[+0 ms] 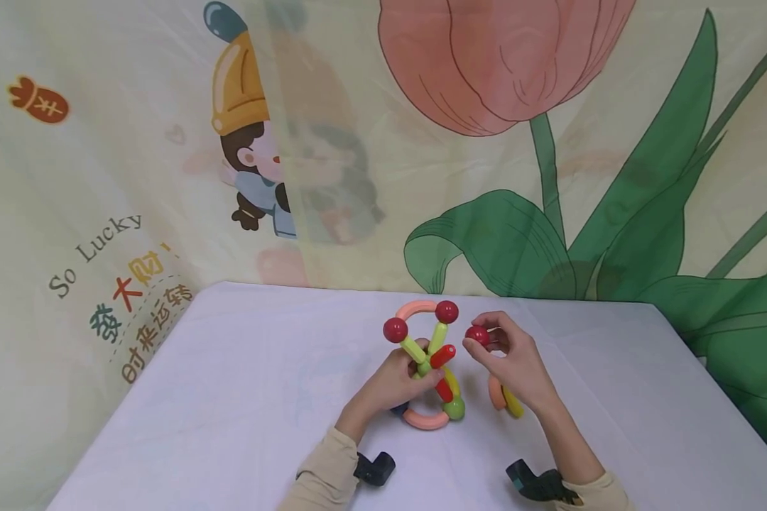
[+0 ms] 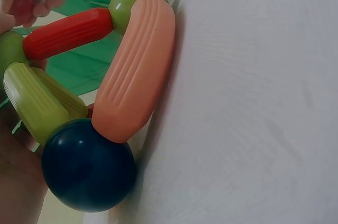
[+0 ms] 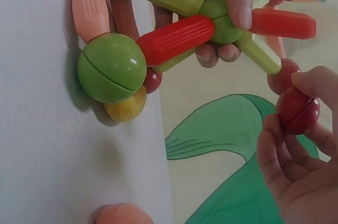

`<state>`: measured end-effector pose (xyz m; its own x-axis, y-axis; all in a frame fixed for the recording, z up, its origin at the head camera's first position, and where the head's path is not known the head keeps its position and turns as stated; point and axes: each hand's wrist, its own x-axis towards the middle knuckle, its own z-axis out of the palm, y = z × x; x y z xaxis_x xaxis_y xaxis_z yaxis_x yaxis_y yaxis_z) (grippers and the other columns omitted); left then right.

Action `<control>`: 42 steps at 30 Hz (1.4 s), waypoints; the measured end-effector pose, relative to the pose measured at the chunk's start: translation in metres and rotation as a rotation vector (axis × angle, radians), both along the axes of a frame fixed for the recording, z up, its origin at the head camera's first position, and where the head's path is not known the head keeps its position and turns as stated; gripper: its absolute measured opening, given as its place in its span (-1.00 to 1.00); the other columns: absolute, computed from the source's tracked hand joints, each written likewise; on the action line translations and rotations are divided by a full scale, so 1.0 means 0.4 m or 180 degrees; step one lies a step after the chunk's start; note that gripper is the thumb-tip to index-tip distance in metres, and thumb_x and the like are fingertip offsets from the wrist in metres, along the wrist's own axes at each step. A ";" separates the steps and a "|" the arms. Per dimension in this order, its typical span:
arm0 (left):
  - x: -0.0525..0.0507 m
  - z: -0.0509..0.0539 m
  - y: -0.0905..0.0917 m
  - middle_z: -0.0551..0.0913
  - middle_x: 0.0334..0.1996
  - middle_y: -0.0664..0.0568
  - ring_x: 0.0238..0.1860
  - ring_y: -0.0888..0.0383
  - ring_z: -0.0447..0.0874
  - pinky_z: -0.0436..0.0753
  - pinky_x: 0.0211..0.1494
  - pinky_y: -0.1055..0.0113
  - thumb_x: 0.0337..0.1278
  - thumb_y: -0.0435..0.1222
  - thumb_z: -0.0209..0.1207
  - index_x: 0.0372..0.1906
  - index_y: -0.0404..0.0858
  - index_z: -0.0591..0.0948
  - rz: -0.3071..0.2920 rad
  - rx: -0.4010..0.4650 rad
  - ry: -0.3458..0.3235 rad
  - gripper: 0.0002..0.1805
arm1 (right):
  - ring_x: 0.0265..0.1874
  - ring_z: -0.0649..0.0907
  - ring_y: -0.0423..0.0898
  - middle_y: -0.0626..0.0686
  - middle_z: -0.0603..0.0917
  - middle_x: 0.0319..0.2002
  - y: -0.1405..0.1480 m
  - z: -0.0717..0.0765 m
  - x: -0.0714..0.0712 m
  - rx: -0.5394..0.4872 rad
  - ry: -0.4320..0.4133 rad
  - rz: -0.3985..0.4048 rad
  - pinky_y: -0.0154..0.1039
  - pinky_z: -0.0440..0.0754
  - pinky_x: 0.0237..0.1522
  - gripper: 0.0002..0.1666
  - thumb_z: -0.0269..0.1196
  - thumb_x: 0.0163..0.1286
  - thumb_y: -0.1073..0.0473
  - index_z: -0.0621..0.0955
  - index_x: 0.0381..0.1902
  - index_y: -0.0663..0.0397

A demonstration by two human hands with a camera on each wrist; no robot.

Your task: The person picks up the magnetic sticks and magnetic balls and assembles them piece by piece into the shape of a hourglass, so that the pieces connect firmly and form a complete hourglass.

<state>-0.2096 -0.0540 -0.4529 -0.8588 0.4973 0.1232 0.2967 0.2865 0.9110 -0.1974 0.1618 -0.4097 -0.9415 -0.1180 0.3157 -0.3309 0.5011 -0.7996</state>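
Note:
My left hand (image 1: 390, 387) grips a toy structure of balls and ridged rods, with fingers and thumb around its central green ball (image 3: 224, 20). A red rod (image 3: 285, 24) juts from that ball, its outer end bare. Light-green rods reach up to two red balls, joined by a curved pink rod (image 1: 417, 308). Below, a blue ball (image 2: 88, 166), another curved pink rod (image 2: 137, 71) and a second green ball (image 3: 112, 68) form part of the base on the table. Just right of the structure, my right hand (image 1: 518, 362) pinches a separate red ball (image 1: 477, 335) between thumb and fingers.
A loose pink piece (image 1: 496, 392) and a yellow rod (image 1: 513, 404) lie on the white table (image 1: 262, 369) below my right hand. Behind the table's far edge hangs a printed cloth (image 1: 339, 270). Black wrist cameras show at both cuffs.

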 end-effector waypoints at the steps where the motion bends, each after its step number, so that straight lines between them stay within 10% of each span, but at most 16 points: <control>1: 0.000 0.000 0.000 0.59 -0.33 0.13 -0.33 0.28 0.56 0.58 -0.23 0.43 0.15 -0.13 0.17 -0.15 -0.08 0.49 0.0001 0.0008 -0.0008 -0.79 | -0.22 0.60 -0.11 0.02 0.60 -0.14 -0.001 0.002 0.001 0.0020 0.0022 0.0002 -0.46 0.59 -0.18 -0.54 0.36 0.18 0.10 0.47 0.00 0.04; 42: -0.007 -0.001 -0.001 0.49 -0.46 0.11 -0.40 0.28 0.47 0.49 -0.33 0.43 0.16 -0.13 0.16 -0.32 -0.10 0.47 0.0001 -0.0064 0.0215 -0.84 | -0.19 0.59 -0.21 -0.09 0.58 -0.07 -0.031 0.060 0.069 0.0037 0.0784 0.0400 -0.48 0.58 -0.15 -0.46 0.37 0.13 0.30 0.52 0.09 -0.06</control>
<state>-0.2124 -0.0543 -0.4534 -0.8490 0.5001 0.1707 0.3571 0.3047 0.8830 -0.1699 0.1493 -0.3857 -0.8144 -0.2339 0.5311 -0.5747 0.4525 -0.6819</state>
